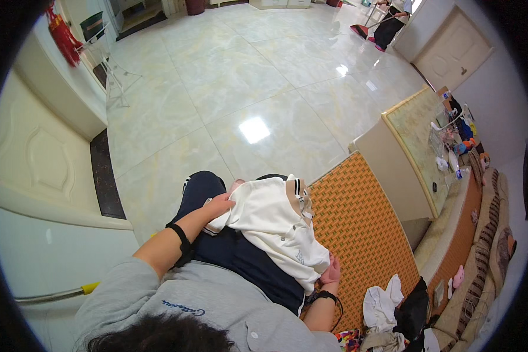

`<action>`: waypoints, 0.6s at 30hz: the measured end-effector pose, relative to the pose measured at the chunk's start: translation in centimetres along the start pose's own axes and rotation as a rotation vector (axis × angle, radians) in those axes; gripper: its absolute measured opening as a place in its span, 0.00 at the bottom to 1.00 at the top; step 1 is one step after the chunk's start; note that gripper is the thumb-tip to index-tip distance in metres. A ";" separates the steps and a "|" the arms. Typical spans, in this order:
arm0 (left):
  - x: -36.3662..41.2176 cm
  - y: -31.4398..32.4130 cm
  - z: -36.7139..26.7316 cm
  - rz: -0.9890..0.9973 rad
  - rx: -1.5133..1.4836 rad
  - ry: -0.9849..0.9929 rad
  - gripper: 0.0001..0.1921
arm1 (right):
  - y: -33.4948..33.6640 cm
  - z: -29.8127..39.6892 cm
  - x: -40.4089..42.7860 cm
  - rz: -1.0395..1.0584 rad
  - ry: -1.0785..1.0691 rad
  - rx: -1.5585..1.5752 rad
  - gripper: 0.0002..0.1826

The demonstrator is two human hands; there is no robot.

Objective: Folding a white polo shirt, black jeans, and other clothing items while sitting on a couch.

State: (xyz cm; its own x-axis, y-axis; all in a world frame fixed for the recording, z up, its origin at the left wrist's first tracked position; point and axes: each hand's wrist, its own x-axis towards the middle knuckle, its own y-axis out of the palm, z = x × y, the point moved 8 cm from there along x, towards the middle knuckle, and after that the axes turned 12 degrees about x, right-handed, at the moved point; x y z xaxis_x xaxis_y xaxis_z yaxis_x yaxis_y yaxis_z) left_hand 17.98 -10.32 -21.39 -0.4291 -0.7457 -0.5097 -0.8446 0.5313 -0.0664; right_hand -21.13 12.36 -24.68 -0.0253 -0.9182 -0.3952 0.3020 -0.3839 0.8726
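Observation:
Across my lap lies a white short-sleeved polo shirt (264,211) with a tan collar (295,193) striped in black and white. Its front has dark buttons and small grey lettering on the chest. My left hand (221,204) pinches the shirt on the left side, near a sleeve with a striped cuff. Over at the right, my right hand (331,269) has its fingers around the other side of the garment, and its fingertips are partly hidden. Dark navy trousers (242,253) show beneath the cloth.
I sit beside an orange woven mat (356,211). White clothing (380,308) and black clothing (411,308) are heaped at its lower right. A marble-topped table (416,127) holds assorted small items. Far off, a person (391,22) holds a broom (360,31). A white folding rack (110,72) stands left.

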 end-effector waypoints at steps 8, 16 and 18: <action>0.8 -0.2 1.0 0.003 0.030 0.018 0.15 | -0.7 -0.1 -0.2 -0.129 0.010 0.061 0.26; 1.1 -1.5 1.5 -0.140 0.352 0.017 0.17 | -1.1 -0.4 0.2 -0.020 0.071 0.056 0.27; 1.1 -1.3 1.6 -0.107 0.275 -0.007 0.17 | -1.8 -0.2 0.3 -0.038 0.053 0.149 0.26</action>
State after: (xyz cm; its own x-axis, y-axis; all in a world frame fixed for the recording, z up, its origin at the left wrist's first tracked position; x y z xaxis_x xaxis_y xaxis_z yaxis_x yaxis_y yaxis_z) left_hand 19.10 -11.18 -23.20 -0.3395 -0.8010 -0.4931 -0.7661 0.5396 -0.3491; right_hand -21.51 12.81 -26.44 0.0176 -0.8978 -0.4401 0.1569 -0.4322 0.8880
